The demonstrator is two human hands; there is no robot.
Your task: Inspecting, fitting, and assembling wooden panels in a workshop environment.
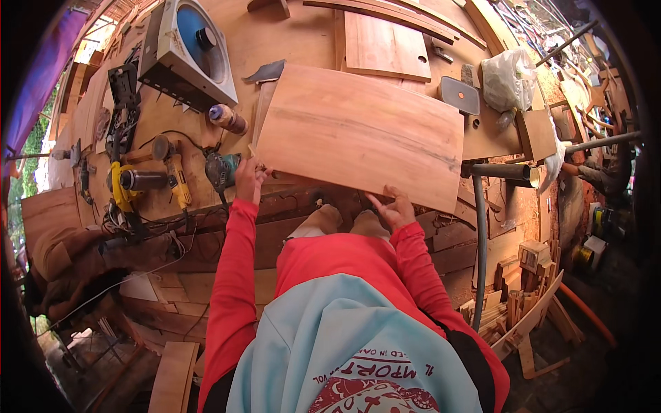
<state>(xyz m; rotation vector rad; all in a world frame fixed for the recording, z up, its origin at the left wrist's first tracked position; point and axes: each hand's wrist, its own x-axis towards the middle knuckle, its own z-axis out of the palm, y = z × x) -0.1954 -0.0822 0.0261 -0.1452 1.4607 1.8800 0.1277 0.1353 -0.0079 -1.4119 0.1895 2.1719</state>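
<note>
A wide, flat wooden board (pixel 361 138) with dark grain streaks lies before me, slightly turned, its near edge over the front of the workbench (pixel 268 34). My left hand (pixel 250 181) is at its near left corner, fingers bent in on the edge. Further along the near edge, my right hand (pixel 395 209) grips it with the fingers partly hidden underneath. Close to my left hand rests a teal power tool (pixel 222 171). Under the board's far side is another wooden panel (pixel 385 45) with a small round hole.
A white boxy machine (pixel 189 51) with a blue disc stands far left. Near it are a bottle (pixel 228 119), a yellow grinder (pixel 177 179) and cords. A grey-lidded container (pixel 460 95) and plastic bag (pixel 509 79) sit right. Wood offcuts (pixel 527 289) pile lower right, beside a metal pipe (pixel 479 255).
</note>
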